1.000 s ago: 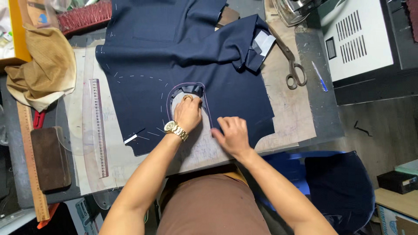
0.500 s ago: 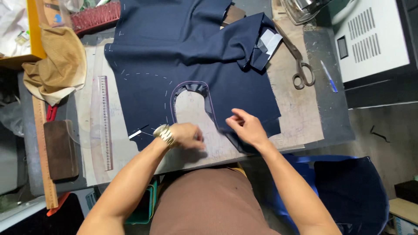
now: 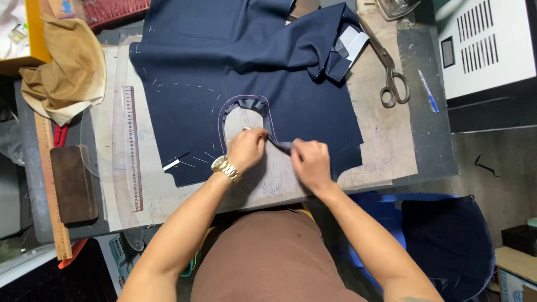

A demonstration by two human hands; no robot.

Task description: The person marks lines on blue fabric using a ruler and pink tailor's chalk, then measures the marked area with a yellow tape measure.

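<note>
Two hands pinch navy fabric point(image 3: 291, 112) w/ curved cutout edge.

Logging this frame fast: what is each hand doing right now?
Left hand: closed, pinching the navy fabric at the curved cut-out's edge.
Right hand: closed, pinching the same edge.

The navy blue fabric panel with a curved cut-out point(image 3: 251, 72) lies flat on the grey worktable point(image 3: 430, 151). Both hands rest at the cut-out's near edge: the left hand point(image 3: 246, 148) just left of the right hand point(image 3: 310, 162). The clear plastic ruler point(image 3: 132, 148) lies left of the panel, with the long wooden ruler point(image 3: 51, 184) further left. The metal scissors point(image 3: 389, 70) lie right of the panel.
</note>
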